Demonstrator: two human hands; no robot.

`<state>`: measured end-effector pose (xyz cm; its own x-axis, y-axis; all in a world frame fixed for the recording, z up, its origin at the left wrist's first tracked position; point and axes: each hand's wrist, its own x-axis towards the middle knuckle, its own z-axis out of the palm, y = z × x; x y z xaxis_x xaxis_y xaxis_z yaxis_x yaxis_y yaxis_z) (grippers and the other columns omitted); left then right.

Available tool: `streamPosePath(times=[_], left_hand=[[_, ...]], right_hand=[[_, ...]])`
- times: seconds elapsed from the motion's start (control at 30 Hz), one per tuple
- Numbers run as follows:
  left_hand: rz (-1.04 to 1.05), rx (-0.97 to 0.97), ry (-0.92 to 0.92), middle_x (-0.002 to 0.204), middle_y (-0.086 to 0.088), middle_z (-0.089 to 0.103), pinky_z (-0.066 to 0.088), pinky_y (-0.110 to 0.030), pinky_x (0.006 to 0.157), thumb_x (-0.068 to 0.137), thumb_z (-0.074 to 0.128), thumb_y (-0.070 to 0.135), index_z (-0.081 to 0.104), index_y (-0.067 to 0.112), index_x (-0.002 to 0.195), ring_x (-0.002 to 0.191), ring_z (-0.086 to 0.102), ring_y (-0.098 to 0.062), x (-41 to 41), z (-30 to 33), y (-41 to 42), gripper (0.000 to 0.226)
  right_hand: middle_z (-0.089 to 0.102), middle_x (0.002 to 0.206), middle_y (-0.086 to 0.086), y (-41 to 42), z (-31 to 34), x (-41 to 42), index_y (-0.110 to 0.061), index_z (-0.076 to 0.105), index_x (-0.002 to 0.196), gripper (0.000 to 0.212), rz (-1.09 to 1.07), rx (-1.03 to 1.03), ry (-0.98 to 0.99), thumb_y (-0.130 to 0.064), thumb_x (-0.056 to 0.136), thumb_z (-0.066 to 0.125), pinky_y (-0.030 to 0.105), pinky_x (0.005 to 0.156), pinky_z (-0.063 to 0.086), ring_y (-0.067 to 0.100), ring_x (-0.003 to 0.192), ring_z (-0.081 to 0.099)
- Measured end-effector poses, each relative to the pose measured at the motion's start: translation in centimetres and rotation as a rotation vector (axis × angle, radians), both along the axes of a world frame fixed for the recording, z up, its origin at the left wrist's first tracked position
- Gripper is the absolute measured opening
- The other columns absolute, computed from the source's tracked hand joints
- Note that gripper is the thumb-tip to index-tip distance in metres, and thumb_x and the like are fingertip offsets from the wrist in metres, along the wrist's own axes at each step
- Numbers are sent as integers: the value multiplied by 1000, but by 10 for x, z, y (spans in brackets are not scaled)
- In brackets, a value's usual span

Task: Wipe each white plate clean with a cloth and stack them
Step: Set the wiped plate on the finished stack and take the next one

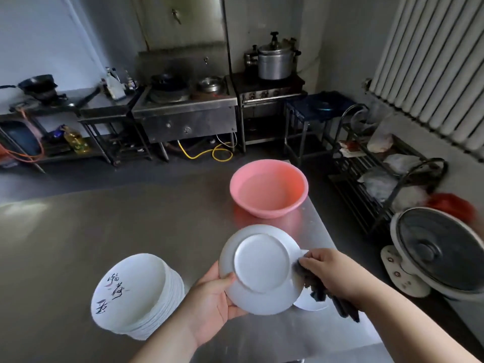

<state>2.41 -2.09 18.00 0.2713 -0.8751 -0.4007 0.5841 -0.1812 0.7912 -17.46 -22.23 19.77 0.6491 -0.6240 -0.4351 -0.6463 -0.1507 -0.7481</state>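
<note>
White plate (262, 268), underside up, gripped at its lower-left rim by my left hand (209, 297); right hand (332, 271) pinches dark cloth (311, 284), which hides what is probably another plate (311, 305) at lower right.

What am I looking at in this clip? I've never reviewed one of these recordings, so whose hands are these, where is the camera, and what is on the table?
No machine here: a person works with bare hands. The single picture comes from a wide-angle camera worn on the person's head, looking forward and down, so the arms enter from the bottom edge.

The left hand grips a white plate by its rim, with the underside turned toward the camera. The right hand holds a dark cloth against the plate's right edge, apparently wiping it.

On the steel table sit a stack of white plates at the left, the top one bearing painted characters, and a pink basin further back. Another plate peeks out beneath the held one. Behind are stoves and pots; a fan stands at the right.
</note>
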Motion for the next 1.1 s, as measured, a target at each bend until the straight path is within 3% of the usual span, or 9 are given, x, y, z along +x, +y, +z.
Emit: streamPosePath(times=[0.13, 0.27, 0.43, 0.5, 0.57, 0.63, 0.7, 0.93, 1.1], left_hand=[[-72, 151, -3, 142, -3, 67, 52, -61, 105, 98, 62, 36, 53, 33, 148, 130, 65, -31, -26, -21, -17, 50], [-39, 259, 109, 142, 6, 67, 28, -48, 127, 103, 15, 73, 58, 27, 146, 138, 56, -16, -41, -38, -43, 77], [-31, 265, 127, 149, -1, 54, 17, -36, 131, 109, 26, 62, 66, 14, 112, 147, 43, -9, -57, -57, -71, 63], [-73, 321, 36, 146, -10, 62, 43, -41, 119, 114, 39, 39, 62, 8, 131, 137, 57, -22, -61, -76, -80, 43], [-167, 450, -229, 135, -13, 65, 63, -44, 87, 113, 40, 22, 54, 17, 142, 108, 71, -32, -68, -87, -87, 33], [-287, 565, -525, 121, -9, 64, 54, -31, 58, 105, 36, 15, 50, 29, 137, 66, 64, -22, -77, -97, -93, 38], [-337, 615, -695, 114, -6, 64, 44, -23, 49, 99, 36, 13, 46, 36, 133, 53, 53, -16, -82, -110, -99, 42], [-336, 740, -1087, 126, -8, 61, 55, -43, 94, 105, 49, 19, 48, 16, 129, 111, 61, -30, -73, -140, -144, 24], [-482, 867, -1288, 133, -14, 64, 53, -40, 91, 110, 49, 26, 43, 8, 134, 119, 63, -35, -66, -152, -167, 30]], right_hand=[[79, 79, 3, -12, -34, -30, -27, 76, 87, 59, -84, 133, 97, -64, 98, 32, 35, 77, 54, 17, 68, 73], [79, 82, 3, -23, -55, -48, -24, 76, 89, 79, -289, 153, 78, -79, 98, 20, 38, 86, 54, 19, 79, 76], [77, 77, 12, -38, -74, -71, -5, 66, 105, 33, -345, 314, -92, -37, 104, 56, 25, 56, 52, 28, 66, 76], [76, 71, 6, -43, -84, -80, -13, 64, 106, 13, -299, 225, -64, -22, 97, 62, 22, 51, 48, 21, 56, 69], [76, 74, -1, -50, -99, -86, -31, 60, 108, 18, -240, 132, 13, -22, 93, 63, 21, 53, 47, 14, 54, 68], [75, 82, -5, -56, -114, -88, -37, 58, 110, 23, -195, 49, 102, -24, 91, 64, 20, 57, 46, 10, 64, 69], [72, 88, -9, -63, -130, -90, -34, 62, 109, 21, -156, -22, 173, -25, 91, 64, 19, 58, 46, 10, 73, 68], [69, 91, -14, -92, -168, -76, -42, 52, 115, 21, -97, -112, 248, -33, 96, 55, 40, 70, 64, 14, 65, 73], [65, 86, -8, -104, -178, -58, -44, 44, 117, 20, -67, -165, 297, -36, 99, 44, 30, 34, 49, 22, 37, 64]])
